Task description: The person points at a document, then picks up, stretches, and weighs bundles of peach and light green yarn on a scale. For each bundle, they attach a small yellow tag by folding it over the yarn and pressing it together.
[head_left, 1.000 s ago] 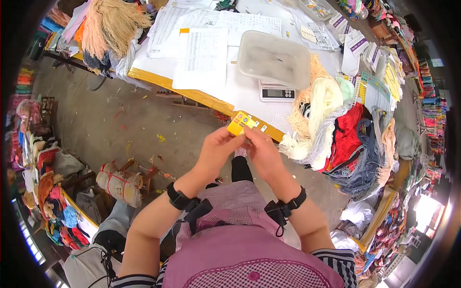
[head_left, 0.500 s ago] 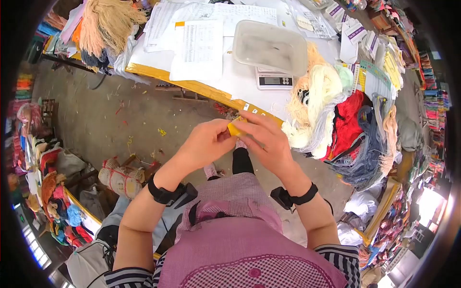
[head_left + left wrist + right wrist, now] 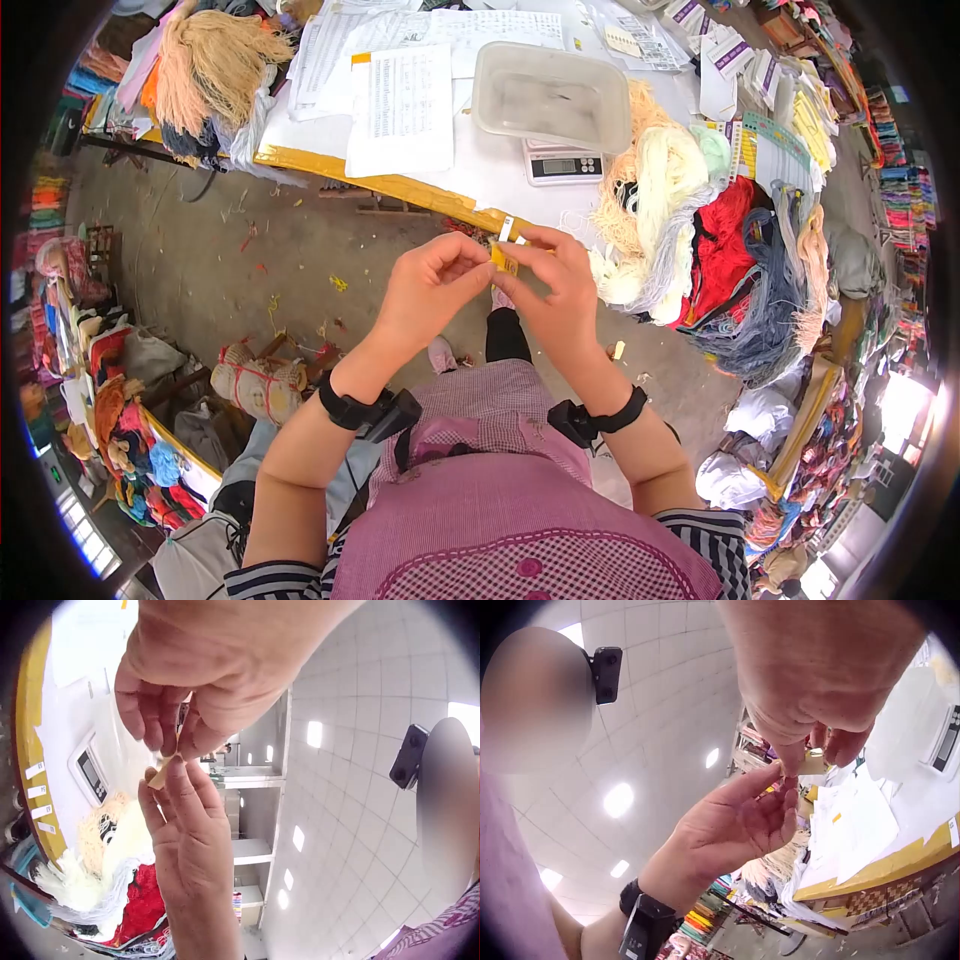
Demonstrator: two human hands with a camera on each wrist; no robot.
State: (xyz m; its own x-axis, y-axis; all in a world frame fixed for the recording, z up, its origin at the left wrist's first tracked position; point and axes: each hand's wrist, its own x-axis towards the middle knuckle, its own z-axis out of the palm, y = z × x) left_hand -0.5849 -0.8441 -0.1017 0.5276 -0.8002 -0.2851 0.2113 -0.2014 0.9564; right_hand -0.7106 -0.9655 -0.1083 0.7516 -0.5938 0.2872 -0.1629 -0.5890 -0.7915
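Note:
Both hands meet in front of the body, just short of the table edge, at a small yellow printed piece (image 3: 504, 260), like a little box or folded card. My left hand (image 3: 428, 288) pinches its near side between thumb and fingertips. The right hand (image 3: 556, 292) grips the other side with thumb and index finger. In the left wrist view a narrow tan edge of the yellow piece (image 3: 159, 778) shows between the fingertips. From the right wrist it appears as a flat tan face (image 3: 812, 763). Fingers cover much of it.
On the white table (image 3: 470, 190) stand a clear plastic tub (image 3: 550, 95), a digital scale (image 3: 563, 165) and paper sheets (image 3: 400, 110). Yarn hanks, cream (image 3: 665, 170) and red (image 3: 728, 245), hang at the right edge. A pale yellow scrap (image 3: 619, 350) shows against the floor.
The yellow piece showed its broad printed face earlier; now it is turned and mostly covered by fingers. The right fingers spread over it, then closed to a pinch. A pale scrap appears beside the right arm.

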